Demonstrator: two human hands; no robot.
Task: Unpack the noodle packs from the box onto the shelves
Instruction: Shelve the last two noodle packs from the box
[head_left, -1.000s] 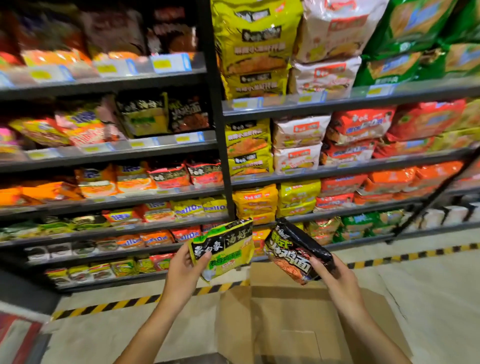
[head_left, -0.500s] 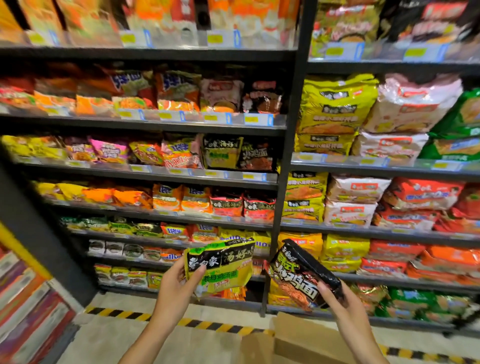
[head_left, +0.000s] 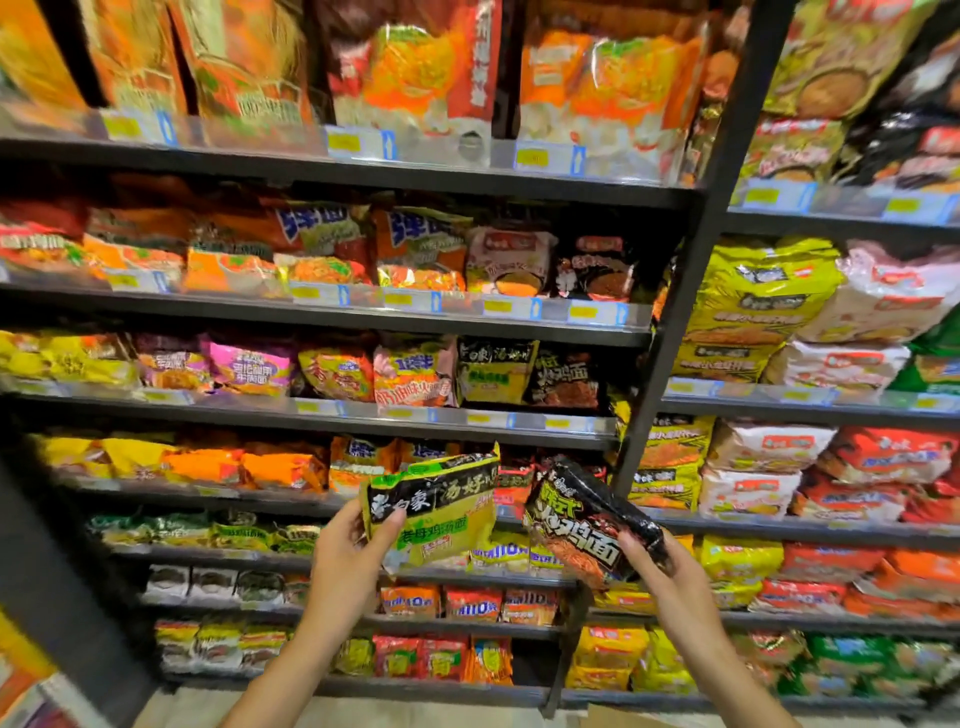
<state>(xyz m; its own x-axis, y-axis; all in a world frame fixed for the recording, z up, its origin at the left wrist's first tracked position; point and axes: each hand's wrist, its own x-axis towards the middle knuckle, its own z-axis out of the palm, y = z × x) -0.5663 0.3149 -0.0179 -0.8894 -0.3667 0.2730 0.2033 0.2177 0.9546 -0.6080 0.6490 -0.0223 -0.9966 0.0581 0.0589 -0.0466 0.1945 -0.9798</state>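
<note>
Two noodle packs held before stocked shelves (head_left: 363, 421).
Yellow pack (head_left: 434, 506), glossy, black banner, gripped at its lower corner by left hand (head_left: 348, 558); black pack (head_left: 589, 522), crinkled, lettered "火鸡面", gripped by right hand (head_left: 662, 577), tilted.

A yellow-green noodle pack (head_left: 434, 512) and a black noodle pack (head_left: 587, 525), both tilted, are held side by side before the shelves (head_left: 363, 418).

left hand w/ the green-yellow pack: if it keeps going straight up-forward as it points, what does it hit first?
Likely the matching green-and-black packs on the shelf right above the pack that the left hand holds. Depth is unclear; the shelf edge below them could come first.
</note>
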